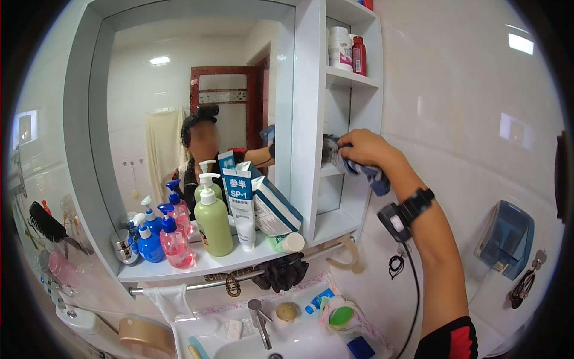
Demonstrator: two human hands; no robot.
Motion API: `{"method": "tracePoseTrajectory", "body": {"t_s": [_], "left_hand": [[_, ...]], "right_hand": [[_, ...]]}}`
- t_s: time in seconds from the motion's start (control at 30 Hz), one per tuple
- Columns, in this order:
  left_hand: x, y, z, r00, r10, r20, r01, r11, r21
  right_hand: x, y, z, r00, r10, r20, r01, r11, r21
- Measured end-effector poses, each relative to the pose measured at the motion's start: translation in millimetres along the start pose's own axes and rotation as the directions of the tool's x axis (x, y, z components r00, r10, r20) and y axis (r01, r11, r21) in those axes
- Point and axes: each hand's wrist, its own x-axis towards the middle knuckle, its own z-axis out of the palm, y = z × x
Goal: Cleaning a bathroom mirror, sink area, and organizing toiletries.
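Note:
My right hand (pixel 366 148) reaches into the open side shelf (pixel 353 76) of the white mirror cabinet. Its fingers are closed round a crumpled blue-grey cloth (pixel 375 178), which touches the middle shelf board and droops over its front edge. Part of the cloth is hidden under the fingers. A black strap with a small device (pixel 396 221) and a cable sits on my right forearm. On the shelf above the hand stand a white jar (pixel 340 49) and a red bottle (pixel 359 55). My left hand is out of view.
Along the mirror ledge stand a green pump bottle (pixel 213 224), a pink pump bottle (pixel 177 244), a blue pump bottle (pixel 150 245) and a white tube (pixel 241 209). Below are a towel rail (pixel 200 286), a black mesh sponge (pixel 280 272) and the sink faucet (pixel 260 323).

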Motion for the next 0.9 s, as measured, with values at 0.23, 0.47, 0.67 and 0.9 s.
{"method": "tracePoseTrajectory", "body": {"t_s": [0.23, 0.47, 0.67, 0.9], "left_hand": [[3.4, 11.4, 16.5, 1.0, 0.029, -0.007, -0.03, 0.999, -0.022], [6.6, -33.9, 14.4, 1.0, 0.0, -0.002, 0.0, 0.998, -0.056], [13.0, -59.1, 30.9, 0.999, 0.008, 0.053, -0.006, 0.999, -0.035], [8.4, -17.6, 8.5, 0.996, 0.008, 0.09, -0.016, 0.996, 0.092]], "right_hand": [[22.4, -15.4, 19.6, 0.998, 0.048, -0.045, -0.058, 0.971, -0.232], [-18.5, 19.4, -2.6, 0.939, -0.34, -0.051, 0.303, 0.749, 0.589], [-40.5, 69.3, -1.4, 0.841, 0.325, -0.433, 0.386, 0.199, 0.901], [15.4, 46.3, 7.4, 0.524, 0.337, -0.782, 0.435, 0.684, 0.586]]}}
